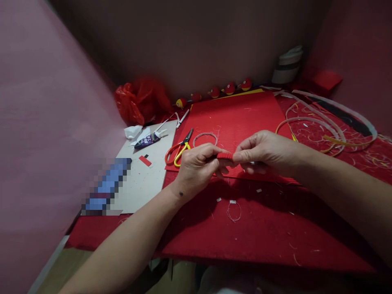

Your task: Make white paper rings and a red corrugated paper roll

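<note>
A small ridged red piece, like a coil of corrugated paper (pixel 225 156), is pinched between my two hands above the table's front part. My left hand (pixel 200 163) grips its left end with thumb and forefinger. At the right end, the thumb and fingers of my right hand (pixel 260 153) close on it. Beneath and behind the hands lies a large red corrugated sheet (pixel 239 114). Scissors (pixel 180 151) with one red and one yellow handle rest just left of my left hand. Beyond it lies a pale paper ring (pixel 205 139).
On the grey board (pixel 147 192) are a glue tube (pixel 148 140), a red scrap (pixel 145 161) and white tissue (pixel 133 131). Several red bird figures (pixel 230 88) line the back. Loose paper strips (pixel 324 122) curl at right; a red plastic bag (pixel 137 100) sits back left.
</note>
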`<state>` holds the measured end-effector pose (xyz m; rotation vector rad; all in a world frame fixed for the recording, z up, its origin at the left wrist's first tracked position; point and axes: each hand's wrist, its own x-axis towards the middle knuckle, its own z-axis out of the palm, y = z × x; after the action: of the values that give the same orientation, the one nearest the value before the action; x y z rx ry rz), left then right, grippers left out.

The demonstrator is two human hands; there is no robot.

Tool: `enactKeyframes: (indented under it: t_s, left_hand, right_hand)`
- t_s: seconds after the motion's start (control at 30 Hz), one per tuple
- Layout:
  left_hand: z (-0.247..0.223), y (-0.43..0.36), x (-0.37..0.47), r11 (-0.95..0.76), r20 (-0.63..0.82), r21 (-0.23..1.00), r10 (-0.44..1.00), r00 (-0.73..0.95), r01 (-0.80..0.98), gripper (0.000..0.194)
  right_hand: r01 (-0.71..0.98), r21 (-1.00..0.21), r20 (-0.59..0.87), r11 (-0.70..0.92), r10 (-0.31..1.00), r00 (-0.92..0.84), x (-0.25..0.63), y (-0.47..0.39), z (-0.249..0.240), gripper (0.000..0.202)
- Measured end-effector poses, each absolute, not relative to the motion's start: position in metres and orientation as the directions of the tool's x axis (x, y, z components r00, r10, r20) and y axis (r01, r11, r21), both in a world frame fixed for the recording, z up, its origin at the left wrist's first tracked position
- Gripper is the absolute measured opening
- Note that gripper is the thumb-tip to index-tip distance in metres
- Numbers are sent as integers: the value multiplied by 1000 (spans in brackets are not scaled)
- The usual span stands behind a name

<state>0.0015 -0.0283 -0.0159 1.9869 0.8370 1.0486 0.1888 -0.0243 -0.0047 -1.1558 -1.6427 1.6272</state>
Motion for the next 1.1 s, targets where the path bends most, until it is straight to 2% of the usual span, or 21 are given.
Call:
enactKeyframes:
  t_s: [0.13, 0.33, 0.4, 0.5, 0.57, 0.63, 0.93, 1.1]
  left_hand:
    - [-16, -26, 0, -550, 391, 794, 789, 474, 261, 10]
    - [-16, -26, 0, -651, 479, 689, 739, 474, 319, 6]
    - [-15, -26, 2, -590, 440, 768, 769, 465, 249, 6]
    - [-13, -26, 5, -382, 301, 919, 840, 452, 98, 10]
    - [-11, -27, 7, -279, 228, 959, 866, 446, 52, 12]
    - [-11, -28, 8, -246, 205, 968, 876, 436, 40, 12]
    - [-14, -27, 2, -431, 331, 893, 821, 464, 125, 8]
    - [-11, -26, 3, -448, 336, 887, 795, 505, 116, 9]
  right_hand:
    - [188, -977, -181, -101, 859, -478, 187, -25, -7, 29]
    - [194, -977, -169, -92, 885, -434, 185, -26, -12, 30]
    - [156, -982, -164, -104, 878, -449, 186, -25, -11, 30]
    - [84, -987, -163, -140, 865, -474, 187, -23, -8, 32]
    - [43, -985, -168, -169, 855, -491, 188, -23, -7, 31]
    - [25, -982, -172, -185, 846, -504, 188, -23, -7, 30]
    - [99, -976, -219, -196, 830, -513, 189, -22, -8, 29]
    - [45, -977, -201, -207, 843, -499, 189, -23, -8, 28]
